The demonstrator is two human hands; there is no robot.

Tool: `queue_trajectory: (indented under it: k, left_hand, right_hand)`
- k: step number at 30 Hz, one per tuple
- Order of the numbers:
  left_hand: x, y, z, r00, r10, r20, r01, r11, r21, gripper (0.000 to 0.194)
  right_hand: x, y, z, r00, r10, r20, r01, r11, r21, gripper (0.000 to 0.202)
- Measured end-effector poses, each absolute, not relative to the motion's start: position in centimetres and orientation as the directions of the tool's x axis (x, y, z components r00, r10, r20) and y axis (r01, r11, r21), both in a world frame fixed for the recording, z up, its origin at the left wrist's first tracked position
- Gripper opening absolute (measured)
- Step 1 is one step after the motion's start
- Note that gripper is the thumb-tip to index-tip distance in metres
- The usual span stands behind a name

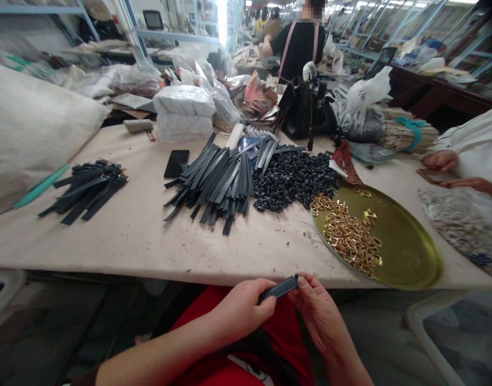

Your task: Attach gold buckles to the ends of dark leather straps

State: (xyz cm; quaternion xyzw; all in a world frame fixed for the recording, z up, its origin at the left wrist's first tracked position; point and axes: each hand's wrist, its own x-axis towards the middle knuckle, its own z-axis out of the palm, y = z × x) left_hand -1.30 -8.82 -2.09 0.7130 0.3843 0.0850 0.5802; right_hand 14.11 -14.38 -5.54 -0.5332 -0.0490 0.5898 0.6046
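Observation:
My left hand [252, 303] grips a dark strap [278, 290] in front of the table's near edge, above my lap. At the strap's right end, the thumb and fingers of my right hand [311, 300] pinch its tip, where a small dark loop seems to sit. Farther up on the table lies a fanned pile of dark straps [220, 182]. Beside it is a heap of small black loops [290, 177]. Gold buckles [350, 238] are piled on the left part of a round golden tray [410, 252]. A smaller bunch of straps with metal bits [91, 187] lies at the left.
A black phone [176, 163] lies left of the strap pile. Plastic-wrapped packs [184, 112], a black handbag [308, 110] and bagged materials line the table's back. At the right, another person's hands [441, 161] hold a phone. A large white sack [32, 128] stands left.

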Motion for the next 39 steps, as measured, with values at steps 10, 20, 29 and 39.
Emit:
queue_trajectory:
  k: [10,20,29,39]
  left_hand:
    - [-1.9,-8.4,-1.9,0.690,0.664,-0.287,0.489,-0.136,0.861,0.027]
    - [-2.1,-7.2,-4.1,0.798,0.295,-0.525,0.238,0.646,0.725,0.027]
    - [-1.9,-6.5,-4.4,0.766,0.250,-0.593,0.170,0.810,0.561,0.024]
    - [-1.9,-6.2,-4.6,0.770,0.199,-0.606,0.198,0.829,0.524,0.030]
  right_hand:
    - [13.8,-14.3,-5.5,0.301,0.765,-0.569,-0.629,-0.289,-0.722,0.032]
    - [13.2,-13.9,-5.8,0.241,0.765,-0.597,-0.639,-0.338,-0.691,0.031]
    - [13.3,-13.1,-6.1,0.243,0.739,-0.628,-0.646,-0.360,-0.674,0.032]
    - [13.4,-13.0,-6.3,0.257,0.733,-0.630,-0.637,-0.361,-0.681,0.032]
